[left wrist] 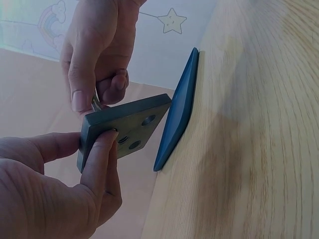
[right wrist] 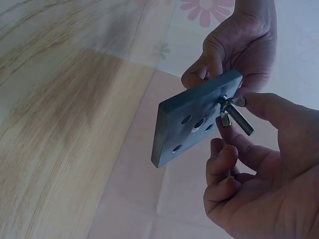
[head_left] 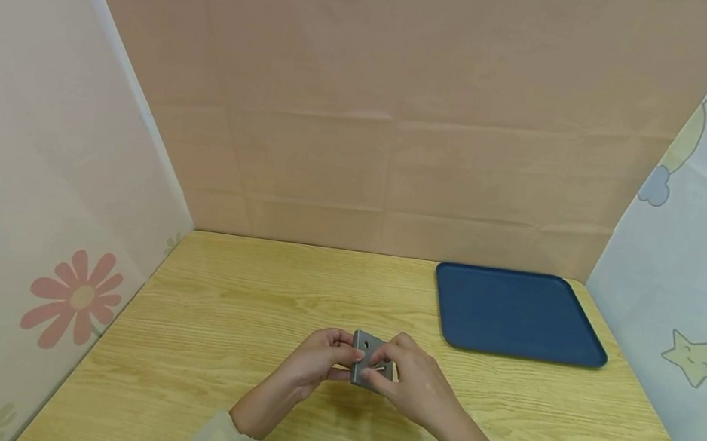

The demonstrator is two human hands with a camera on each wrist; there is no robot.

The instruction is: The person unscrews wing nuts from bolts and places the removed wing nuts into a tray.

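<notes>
A square grey metal plate [right wrist: 172, 117] with several holes is held tilted above the table. My left hand [head_left: 315, 360] grips one edge of it, thumb on one face and fingers behind. Through a hole near that edge stands a threaded bolt [right wrist: 241, 120], with a wing nut [right wrist: 227, 107] on it close to the plate's face. My right hand [head_left: 415, 382] pinches the wing nut, thumb at one wing and index finger by the other; its remaining fingers are curled. In the left wrist view, the left fingertips [left wrist: 107, 137] press the plate's opposite face, partly hiding the bolt's end there.
A dark blue tray [head_left: 518, 314] lies at the table's back right. Both hands are over the front middle of the wooden table [head_left: 234, 286]. A pinkish-tan sheet [head_left: 358, 99] hangs behind, and patterned white panels [head_left: 31, 127] stand at both sides.
</notes>
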